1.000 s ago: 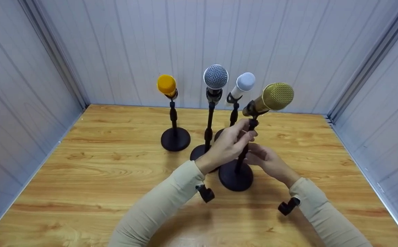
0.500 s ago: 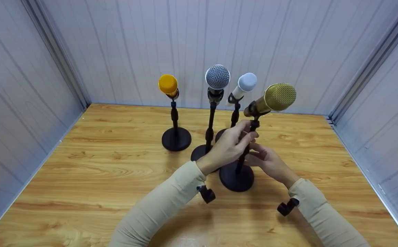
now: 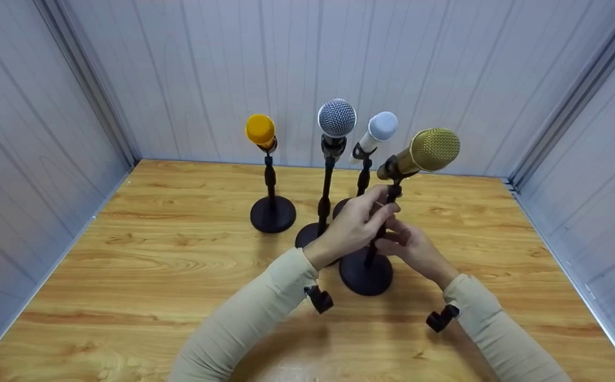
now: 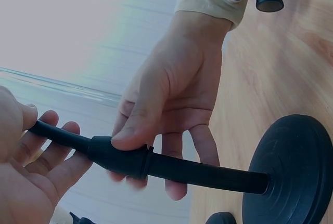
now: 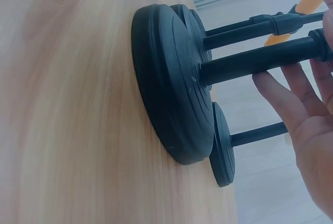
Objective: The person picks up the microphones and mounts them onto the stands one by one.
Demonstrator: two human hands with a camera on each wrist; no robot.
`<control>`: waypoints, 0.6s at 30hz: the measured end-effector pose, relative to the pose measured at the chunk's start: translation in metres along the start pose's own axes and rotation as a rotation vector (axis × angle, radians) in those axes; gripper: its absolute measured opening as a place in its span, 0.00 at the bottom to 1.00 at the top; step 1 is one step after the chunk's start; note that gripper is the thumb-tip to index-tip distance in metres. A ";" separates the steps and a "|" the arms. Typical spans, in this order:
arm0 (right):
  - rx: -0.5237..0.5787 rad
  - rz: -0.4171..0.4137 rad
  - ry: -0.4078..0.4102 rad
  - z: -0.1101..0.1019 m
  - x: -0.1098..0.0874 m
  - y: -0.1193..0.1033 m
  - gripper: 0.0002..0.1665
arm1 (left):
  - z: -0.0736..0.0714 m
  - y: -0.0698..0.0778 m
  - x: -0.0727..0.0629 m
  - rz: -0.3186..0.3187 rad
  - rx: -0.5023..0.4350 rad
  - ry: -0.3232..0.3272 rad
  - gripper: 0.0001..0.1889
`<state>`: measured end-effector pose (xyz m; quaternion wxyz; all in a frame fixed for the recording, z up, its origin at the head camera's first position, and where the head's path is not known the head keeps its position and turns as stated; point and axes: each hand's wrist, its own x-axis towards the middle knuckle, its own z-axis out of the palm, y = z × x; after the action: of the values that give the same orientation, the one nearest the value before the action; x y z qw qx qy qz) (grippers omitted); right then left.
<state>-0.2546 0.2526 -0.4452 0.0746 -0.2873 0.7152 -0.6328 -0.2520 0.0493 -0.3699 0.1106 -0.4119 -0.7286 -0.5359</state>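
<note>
A gold microphone (image 3: 434, 149) sits tilted in the clip of a black desk microphone stand (image 3: 366, 276), whose round base is on the wooden table. My left hand (image 3: 357, 220) pinches the thin upper rod just below the clip. Lower down, my right hand (image 3: 413, 249) holds the same stand. In the left wrist view its thumb presses the black collar (image 4: 119, 156), with the fingers behind the pole. The right wrist view shows the right hand's fingers (image 5: 299, 96) against the thicker lower pole (image 5: 250, 64).
Beyond the hands stand a silver-headed microphone (image 3: 337, 118), a white microphone (image 3: 382, 126) and an orange microphone (image 3: 260, 130), each on a black stand. The silver one's base is close beside the gold one's. Pale panel walls (image 3: 206, 79) enclose the table (image 3: 143, 276) at back and sides.
My right hand has shifted slightly up and in around the collar of the stand. The left hand keeps its grip on the upper rod, and the other stands stay in place.
</note>
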 end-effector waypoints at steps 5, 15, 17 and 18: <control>0.052 -0.040 -0.071 -0.002 -0.002 0.001 0.24 | 0.001 -0.002 0.001 0.004 -0.018 0.003 0.10; -0.021 -0.069 -0.057 -0.002 0.002 0.003 0.29 | 0.000 -0.002 -0.001 -0.005 0.002 0.014 0.10; -0.024 -0.071 -0.050 -0.002 0.003 0.003 0.29 | 0.000 -0.001 -0.001 -0.006 0.002 0.013 0.11; -0.022 -0.069 -0.045 -0.002 0.003 0.003 0.30 | 0.000 -0.001 -0.001 -0.004 0.003 0.012 0.12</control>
<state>-0.2590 0.2527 -0.4472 0.0654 -0.3269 0.7100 -0.6203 -0.2518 0.0488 -0.3718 0.1145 -0.4071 -0.7296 -0.5375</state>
